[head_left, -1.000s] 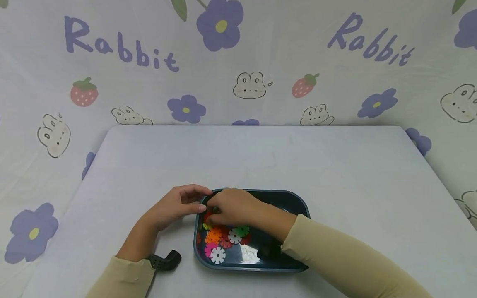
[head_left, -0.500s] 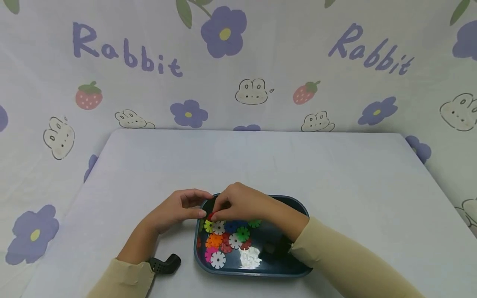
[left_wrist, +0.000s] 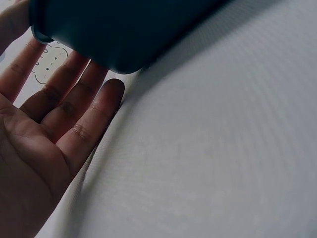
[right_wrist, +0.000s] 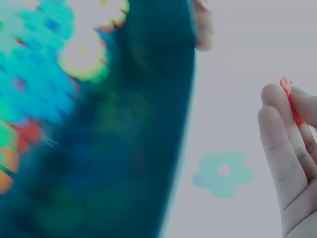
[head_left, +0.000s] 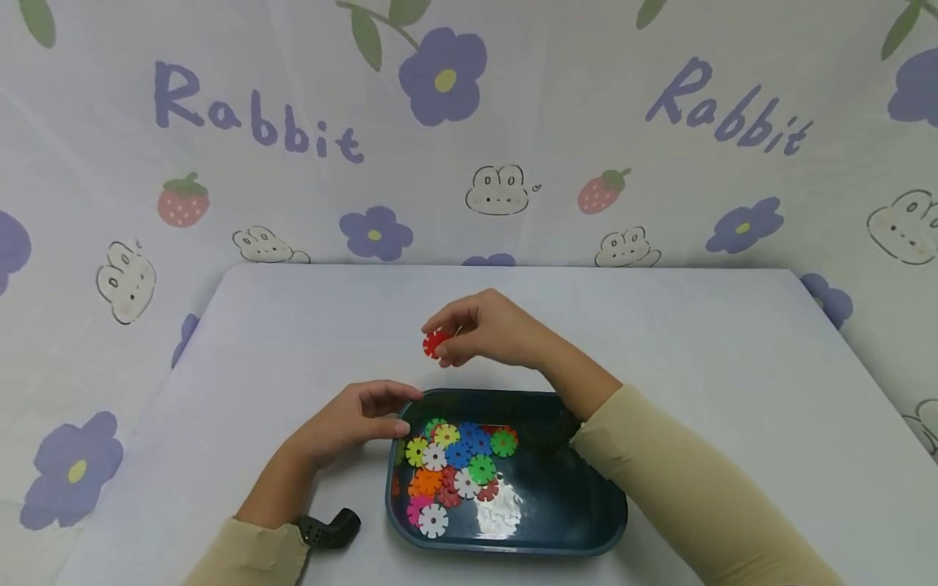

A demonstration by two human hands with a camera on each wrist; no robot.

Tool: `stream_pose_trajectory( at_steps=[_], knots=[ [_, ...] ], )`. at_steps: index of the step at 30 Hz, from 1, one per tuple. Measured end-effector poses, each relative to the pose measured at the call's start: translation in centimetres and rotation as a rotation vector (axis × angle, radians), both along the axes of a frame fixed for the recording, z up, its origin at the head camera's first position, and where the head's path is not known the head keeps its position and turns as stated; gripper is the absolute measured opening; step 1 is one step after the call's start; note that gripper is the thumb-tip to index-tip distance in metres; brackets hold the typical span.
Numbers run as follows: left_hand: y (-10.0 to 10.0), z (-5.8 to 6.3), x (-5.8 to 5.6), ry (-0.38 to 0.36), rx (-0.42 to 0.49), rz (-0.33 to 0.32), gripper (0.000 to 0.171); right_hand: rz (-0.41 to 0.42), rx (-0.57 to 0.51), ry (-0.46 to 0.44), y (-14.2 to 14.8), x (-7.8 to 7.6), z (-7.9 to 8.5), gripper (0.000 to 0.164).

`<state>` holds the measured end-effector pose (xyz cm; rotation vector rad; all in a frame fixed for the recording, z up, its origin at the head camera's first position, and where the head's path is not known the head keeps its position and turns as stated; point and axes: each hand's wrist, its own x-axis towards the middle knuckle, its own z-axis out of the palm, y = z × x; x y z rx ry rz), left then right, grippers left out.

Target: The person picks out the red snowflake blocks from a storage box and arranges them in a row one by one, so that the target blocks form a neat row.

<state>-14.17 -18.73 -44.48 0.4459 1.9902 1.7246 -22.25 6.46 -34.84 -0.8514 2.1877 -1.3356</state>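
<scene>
Pinched between my right hand's (head_left: 493,330) thumb and fingertips is a red notched interlocking disc (head_left: 431,345), held in the air beyond the tray's far edge. In the right wrist view the same red disc (right_wrist: 286,85) shows edge-on between thumb and fingers. A dark teal tray (head_left: 572,521) stands on the table below. My left hand (head_left: 348,423) lies at the tray's far left corner, thumb and a fingertip touching the rim. From the left wrist view, its fingers (left_wrist: 94,119) stretch fairly straight along the outside of the tray wall (left_wrist: 119,39).
Several flower-shaped discs (head_left: 458,456), blue, white, yellow, green, orange, pink and red, lie heaped in the tray's left half. A black wrist device (head_left: 331,529) sits by my left cuff. The white table (head_left: 696,350) reaches back to a printed rabbit-and-flower cloth (head_left: 557,98).
My right hand has come up out of the tray and away from me with the red disc. The left hand stays at the corner. The head view has tilted up slightly.
</scene>
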Motion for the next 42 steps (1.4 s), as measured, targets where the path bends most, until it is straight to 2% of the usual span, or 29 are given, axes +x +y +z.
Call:
stream_pose_trajectory(
  at_steps=[5, 10, 13, 16, 22, 28, 36, 42],
  knots=[
    [0.1, -0.1, 0.2, -0.01, 0.006, 0.006, 0.038, -0.156, 0.036, 0.019, 0.6, -3.6, 0.6, 0.037],
    [0.2, -0.1, 0.3, -0.003, 0.024, -0.007, 0.038, -0.272, 0.123, -0.043, 2.0, -7.0, -0.6, 0.043],
    [0.2, -0.2, 0.3, 0.004, 0.038, -0.017, 0.039, -0.303, 0.202, -0.084, 3.1, -8.4, -1.7, 0.044],
    [0.3, -0.2, 0.3, 0.002, 0.046, -0.019, 0.039, -0.296, 0.285, -0.113, 4.1, -9.4, -2.8, 0.04],
    [0.4, -0.1, 0.4, -0.005, 0.037, -0.01, 0.038, -0.242, 0.444, -0.12, 5.6, -10.4, -4.6, 0.035],
    [0.3, -0.2, 0.4, -0.006, 0.032, -0.002, 0.037, -0.231, 0.536, -0.061, 6.0, -10.8, -5.9, 0.037],
    [0.1, -0.3, 0.1, 0.013, 0.035, -0.005, 0.037, -0.252, 0.544, -0.048, 5.7, -11.1, -6.5, 0.033],
    [-0.1, -0.3, -0.1, 0.014, 0.032, 0.0, 0.037, -0.235, 0.55, -0.041, 5.5, -11.4, -6.2, 0.032]
  ],
)
